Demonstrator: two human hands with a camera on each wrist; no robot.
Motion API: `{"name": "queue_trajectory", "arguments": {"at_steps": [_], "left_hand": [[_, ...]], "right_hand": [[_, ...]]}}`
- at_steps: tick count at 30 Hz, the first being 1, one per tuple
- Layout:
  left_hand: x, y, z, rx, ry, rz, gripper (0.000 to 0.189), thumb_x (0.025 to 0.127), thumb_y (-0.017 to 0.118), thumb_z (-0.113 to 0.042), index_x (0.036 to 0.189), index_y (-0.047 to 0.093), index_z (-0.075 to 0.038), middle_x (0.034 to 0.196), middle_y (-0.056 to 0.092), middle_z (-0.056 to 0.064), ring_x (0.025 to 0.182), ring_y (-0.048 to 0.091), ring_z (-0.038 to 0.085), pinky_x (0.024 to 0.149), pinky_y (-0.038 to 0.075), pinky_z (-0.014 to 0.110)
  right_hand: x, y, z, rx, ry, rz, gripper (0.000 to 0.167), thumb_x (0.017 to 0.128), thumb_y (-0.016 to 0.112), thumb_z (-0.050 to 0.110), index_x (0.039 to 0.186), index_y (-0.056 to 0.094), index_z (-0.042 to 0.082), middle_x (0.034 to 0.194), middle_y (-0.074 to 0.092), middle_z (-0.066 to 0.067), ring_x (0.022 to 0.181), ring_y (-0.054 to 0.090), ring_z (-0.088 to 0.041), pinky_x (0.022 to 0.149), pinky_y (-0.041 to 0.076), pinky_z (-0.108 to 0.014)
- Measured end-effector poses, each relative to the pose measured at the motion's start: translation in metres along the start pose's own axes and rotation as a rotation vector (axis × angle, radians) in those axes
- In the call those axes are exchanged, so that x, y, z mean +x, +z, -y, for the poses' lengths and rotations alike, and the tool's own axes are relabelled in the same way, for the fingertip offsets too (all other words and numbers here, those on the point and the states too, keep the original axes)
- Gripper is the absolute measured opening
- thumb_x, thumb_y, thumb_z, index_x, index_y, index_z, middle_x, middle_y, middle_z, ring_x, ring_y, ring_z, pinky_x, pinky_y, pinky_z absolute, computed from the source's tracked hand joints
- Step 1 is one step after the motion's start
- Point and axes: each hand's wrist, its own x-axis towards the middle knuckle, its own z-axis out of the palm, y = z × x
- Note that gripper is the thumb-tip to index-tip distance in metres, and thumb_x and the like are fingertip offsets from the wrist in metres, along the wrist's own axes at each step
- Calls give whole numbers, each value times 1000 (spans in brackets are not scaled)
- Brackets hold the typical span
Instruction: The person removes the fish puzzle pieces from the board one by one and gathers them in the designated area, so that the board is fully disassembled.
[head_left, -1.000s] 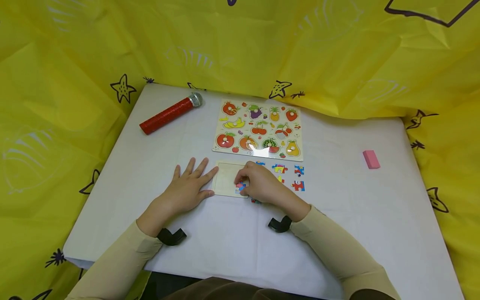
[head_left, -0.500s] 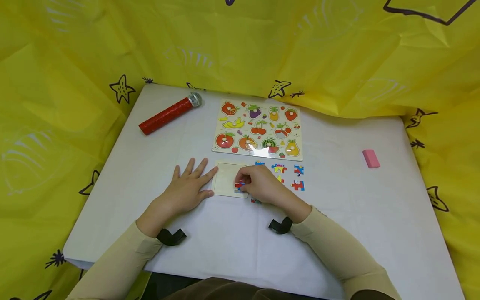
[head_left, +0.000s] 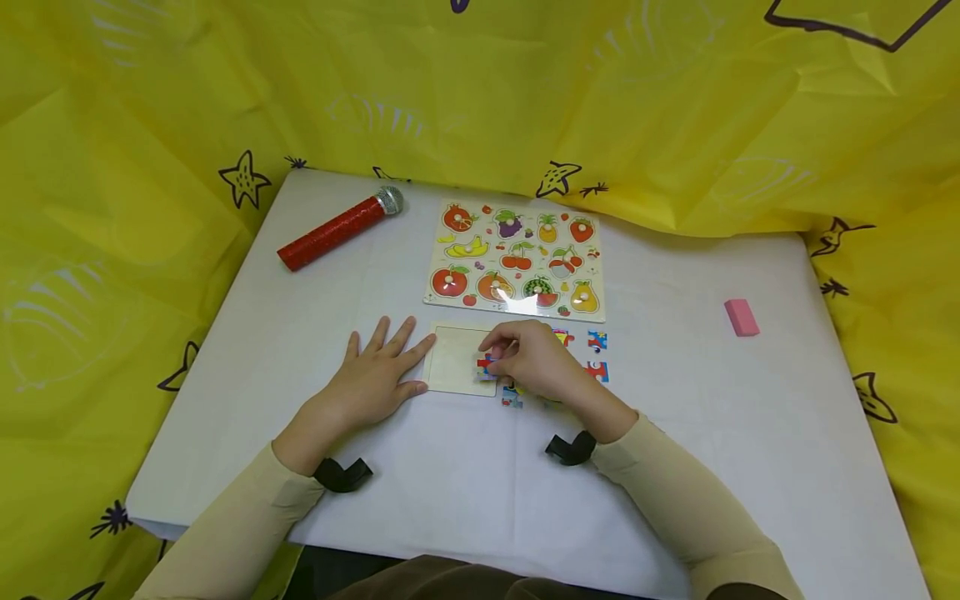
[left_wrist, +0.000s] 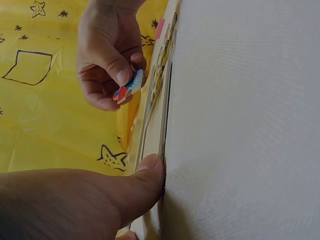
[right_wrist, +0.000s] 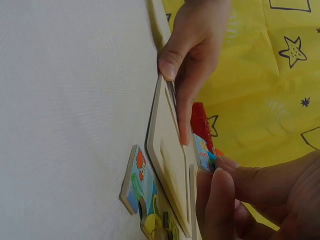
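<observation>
A jigsaw piece in red and blue is pinched between the thumb and fingers of my right hand. It hangs tilted over the right part of a pale wooden puzzle tray; the left wrist view has the jigsaw piece raised clear of the tray. My left hand lies with fingers spread, its thumb and index fingertip touching the tray's left edge. Loose jigsaw pieces lie right of the tray, some hidden under my right hand. One loose piece shows close up in the right wrist view.
Behind the tray lies a fruit peg puzzle board. A red toy microphone is at the back left, and a pink block at the right. Yellow printed cloth hangs around the white table.
My right hand, still pinching the jigsaw piece, has shifted slightly right, and the piece has changed its tilt. The left hand stays in place at the tray's edge.
</observation>
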Motion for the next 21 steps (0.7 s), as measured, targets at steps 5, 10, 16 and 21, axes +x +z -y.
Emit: {"name": "queue_trajectory", "arguments": {"at_steps": [5, 10, 16, 21], "left_hand": [[0, 0, 0, 2, 1, -3, 78, 105, 65, -52, 171, 28, -34, 183, 11, 9, 168, 1, 50, 125, 4, 84], [0, 1, 0, 2, 0, -2, 79, 105, 65, -52, 171, 27, -34, 183, 10, 9, 168, 0, 50, 126, 4, 84], [0, 1, 1, -4, 1, -2, 79, 105, 65, -51, 171, 27, -34, 183, 10, 9, 168, 0, 50, 126, 3, 83], [0, 1, 1, -4, 1, -4, 79, 104, 65, -51, 171, 27, -34, 183, 11, 9, 168, 0, 49, 126, 3, 84]], "right_hand": [[-5, -9, -5, 67, 72, 1, 17, 88, 86, 4, 99, 83, 16, 94, 67, -7, 77, 67, -20, 67, 60, -27], [-12, -18, -11, 128, 122, -4, 17, 91, 82, -2, 102, 83, 11, 97, 67, -11, 76, 70, -21, 67, 66, -32], [-25, -33, -21, 142, 171, -1, 15, 95, 78, 0, 106, 83, 8, 99, 66, -12, 74, 68, -22, 67, 65, -29], [-35, -46, -31, 103, 159, -10, 15, 95, 79, 3, 109, 82, 5, 96, 66, -11, 72, 69, -21, 66, 63, -27]]}}
